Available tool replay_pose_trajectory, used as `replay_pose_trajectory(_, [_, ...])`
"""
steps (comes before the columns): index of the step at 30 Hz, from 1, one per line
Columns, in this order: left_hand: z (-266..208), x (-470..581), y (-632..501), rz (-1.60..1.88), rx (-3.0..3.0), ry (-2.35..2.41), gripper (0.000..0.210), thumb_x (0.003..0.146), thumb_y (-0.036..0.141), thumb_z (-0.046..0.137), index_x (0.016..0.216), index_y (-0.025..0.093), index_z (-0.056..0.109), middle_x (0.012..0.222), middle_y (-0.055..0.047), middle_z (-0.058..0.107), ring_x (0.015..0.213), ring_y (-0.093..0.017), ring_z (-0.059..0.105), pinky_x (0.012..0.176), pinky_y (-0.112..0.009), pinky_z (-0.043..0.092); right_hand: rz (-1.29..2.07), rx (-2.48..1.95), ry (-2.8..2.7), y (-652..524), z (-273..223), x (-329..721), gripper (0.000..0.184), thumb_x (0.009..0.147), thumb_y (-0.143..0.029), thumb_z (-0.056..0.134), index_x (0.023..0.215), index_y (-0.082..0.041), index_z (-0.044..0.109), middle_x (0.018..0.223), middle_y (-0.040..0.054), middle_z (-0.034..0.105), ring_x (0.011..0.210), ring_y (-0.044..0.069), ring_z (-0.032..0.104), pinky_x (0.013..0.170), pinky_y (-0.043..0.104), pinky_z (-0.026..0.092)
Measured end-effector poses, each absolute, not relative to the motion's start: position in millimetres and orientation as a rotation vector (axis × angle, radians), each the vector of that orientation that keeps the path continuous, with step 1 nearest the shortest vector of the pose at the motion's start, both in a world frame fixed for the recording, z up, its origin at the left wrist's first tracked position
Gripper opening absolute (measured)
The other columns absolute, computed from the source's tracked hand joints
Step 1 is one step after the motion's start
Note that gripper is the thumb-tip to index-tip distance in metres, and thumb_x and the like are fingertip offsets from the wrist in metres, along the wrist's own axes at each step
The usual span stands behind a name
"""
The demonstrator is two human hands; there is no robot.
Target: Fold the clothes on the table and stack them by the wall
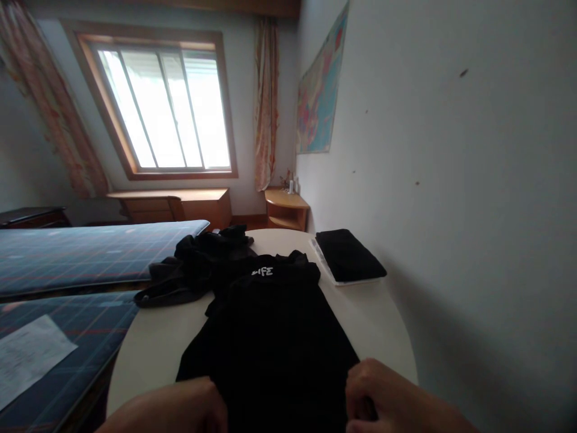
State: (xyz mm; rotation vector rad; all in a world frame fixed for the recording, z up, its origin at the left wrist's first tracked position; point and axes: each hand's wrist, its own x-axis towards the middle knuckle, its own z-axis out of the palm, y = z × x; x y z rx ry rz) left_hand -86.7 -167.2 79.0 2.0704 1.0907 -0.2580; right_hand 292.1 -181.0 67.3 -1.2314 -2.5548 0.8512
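A black T-shirt (274, 343) lies spread on the round white table (148, 355), widening toward me. White lettering shows near its bunched far end. My left hand (198, 402) is closed at the shirt's near left edge, with its fingertips partly hidden. At the near right edge, my right hand (376, 394) has its fingers curled into a grip on the black cloth. The nearest part of the shirt runs out of the bottom of the view. Beyond it on the left is a crumpled heap of dark clothes (189, 264), touching the shirt.
On the table's far right, a folded black cloth (349, 255) rests on a white flat board or tray (331, 273). The white wall (473, 240) stands close on the right. To the left are plaid-covered beds (99, 249), one bearing a paper sheet (36, 349).
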Motion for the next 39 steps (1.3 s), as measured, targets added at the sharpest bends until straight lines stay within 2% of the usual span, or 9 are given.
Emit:
replay_pose_trajectory(4, [75,-79,-138,0.231,2.344,1.29,0.03,0.086,0.022,0.053,0.11,0.027,0.069,0.109,-0.004,0.07,0.097,-0.021,0.066,0.085,-0.03,0.05,0.635,-1.309,-2.462,-170,70,284,0.03,0.088,-0.028,0.062,0.117,-0.028,0.069,0.118,0.006,0.067,0.108,0.021,0.062,0.096,0.033,0.046])
replay_pose_trajectory(7, [64,-81,-126,0.281,2.457,1.385,0.037,0.083,0.019,0.054,0.118,0.026,0.064,0.123,-0.007,0.064,0.112,-0.025,0.061,0.098,-0.037,0.045,0.59,-1.354,-2.482,-167,71,283,0.039,0.08,-0.026,0.069,0.119,-0.027,0.069,0.123,0.0073,0.064,0.112,0.024,0.059,0.1,0.036,0.045])
replay_pose_trajectory(13, [74,-79,-152,-0.077,2.159,1.225,0.03,0.073,0.019,0.061,0.1,0.028,0.07,0.091,0.002,0.072,0.08,-0.018,0.068,0.065,-0.024,0.049,0.949,-1.253,-2.587,-182,71,288,0.01,0.072,-0.021,0.072,0.08,-0.026,0.077,0.078,-0.0026,0.07,0.069,0.013,0.064,0.065,0.021,0.047])
replay_pose_trajectory(17, [85,-72,-152,-0.168,1.937,1.068,0.026,0.077,0.025,0.061,0.101,0.024,0.072,0.081,0.002,0.073,0.066,-0.016,0.068,0.051,-0.02,0.043,1.036,-1.237,-2.618,-179,66,286,0.012,0.078,-0.022,0.068,0.067,-0.022,0.073,0.059,-0.0039,0.063,0.054,0.01,0.057,0.052,0.019,0.038])
replay_pose_trajectory(19, [83,-71,-135,-0.008,1.978,1.149,0.024,0.085,0.03,0.054,0.101,0.022,0.07,0.08,0.001,0.071,0.066,-0.015,0.067,0.053,-0.021,0.046,0.816,-1.307,-2.565,-169,66,283,0.018,0.084,-0.028,0.065,0.069,-0.021,0.072,0.066,-0.0022,0.066,0.059,0.011,0.058,0.058,0.022,0.039])
replay_pose_trajectory(22, [71,-73,-99,0.397,2.24,1.318,0.027,0.09,0.034,0.051,0.11,0.024,0.066,0.105,-0.004,0.071,0.093,-0.02,0.067,0.082,-0.03,0.052,0.537,-1.478,-2.364,-141,66,281,0.015,0.089,-0.029,0.059,0.086,-0.022,0.072,0.085,0.001,0.07,0.075,0.015,0.063,0.069,0.025,0.044])
replay_pose_trajectory(26, [45,-73,-54,0.613,2.454,1.484,0.042,0.092,0.034,0.051,0.132,0.022,0.057,0.146,-0.009,0.051,0.132,-0.027,0.049,0.113,-0.042,0.037,0.277,-1.664,-2.095,-95,58,277,0.022,0.091,-0.029,0.055,0.107,-0.021,0.067,0.11,0.0065,0.068,0.101,0.021,0.064,0.087,0.03,0.046])
replay_pose_trajectory(32, [14,-62,-25,0.233,2.427,2.018,0.058,0.099,0.044,0.044,0.151,0.019,0.039,0.158,-0.017,0.033,0.142,-0.038,0.036,0.108,-0.052,0.038,0.076,-1.775,-2.023,-34,37,257,0.045,0.092,-0.031,0.058,0.135,-0.019,0.057,0.132,0.0113,0.061,0.123,0.025,0.054,0.107,0.035,0.038])
replay_pose_trajectory(39, [31,-70,-63,-0.176,2.435,2.204,0.045,0.101,0.034,0.04,0.134,0.009,0.058,0.141,-0.021,0.054,0.124,-0.037,0.056,0.091,-0.044,0.05,0.236,-1.863,-2.079,-6,31,245,0.048,0.092,-0.028,0.059,0.14,-0.022,0.057,0.142,0.0156,0.052,0.13,0.027,0.051,0.108,0.037,0.037])
